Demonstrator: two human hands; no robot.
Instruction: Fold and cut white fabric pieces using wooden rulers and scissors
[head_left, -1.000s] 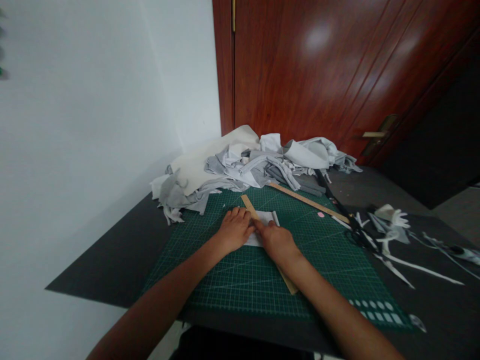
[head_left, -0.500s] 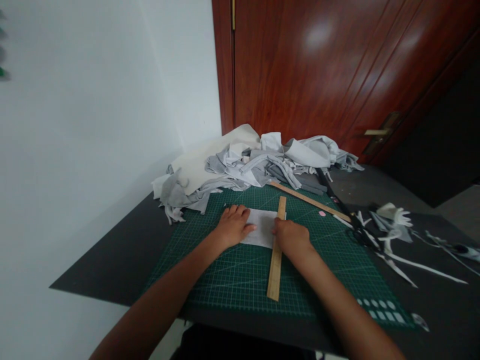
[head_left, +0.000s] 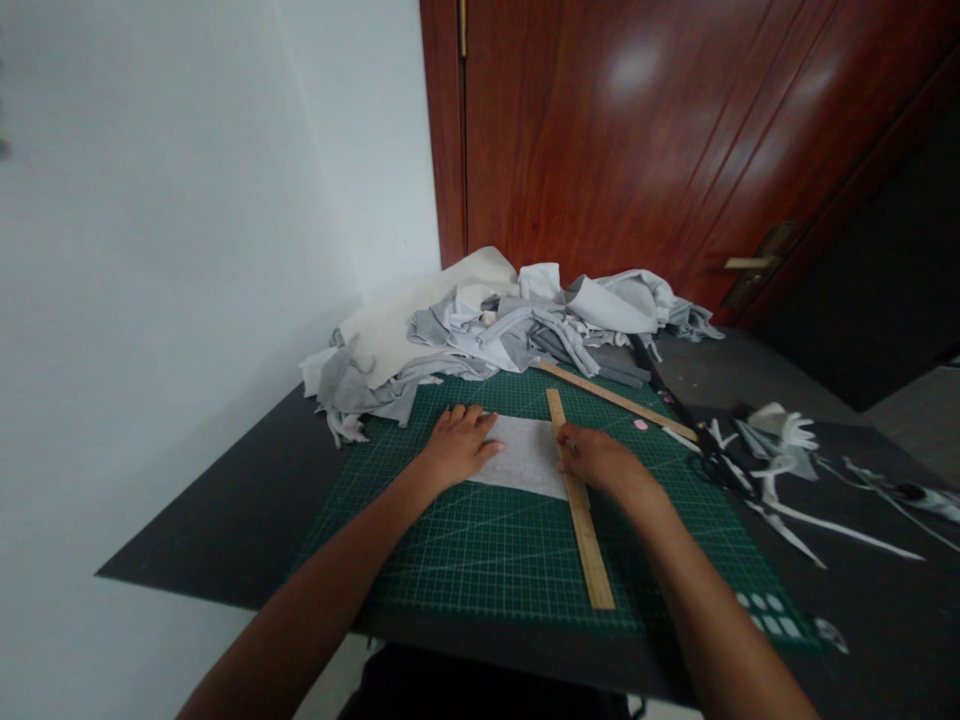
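A light grey piece of fabric (head_left: 521, 458) lies flat on the green cutting mat (head_left: 480, 560). My left hand (head_left: 457, 447) rests on its left end, fingers stretched out and palm down. Across the fabric's right end lies a wooden ruler (head_left: 589, 550), slanting from upper left to lower right. My right hand (head_left: 600, 460) is at the ruler's right edge, fingers curled together and gripping it near the fabric. Its fingertips are partly hidden.
Heaped grey and white fabric scraps (head_left: 510, 325) cover the mat's far edge. A second wooden ruler (head_left: 615, 398) lies slanted behind. Black scissors (head_left: 716, 460) and white fabric strips (head_left: 832, 530) are on the right. A small pink piece (head_left: 640, 425) sits on the mat.
The ruler has turned, its near end swinging right and its far end slightly left. My right hand moved a little right with it. My left hand stays on the fabric.
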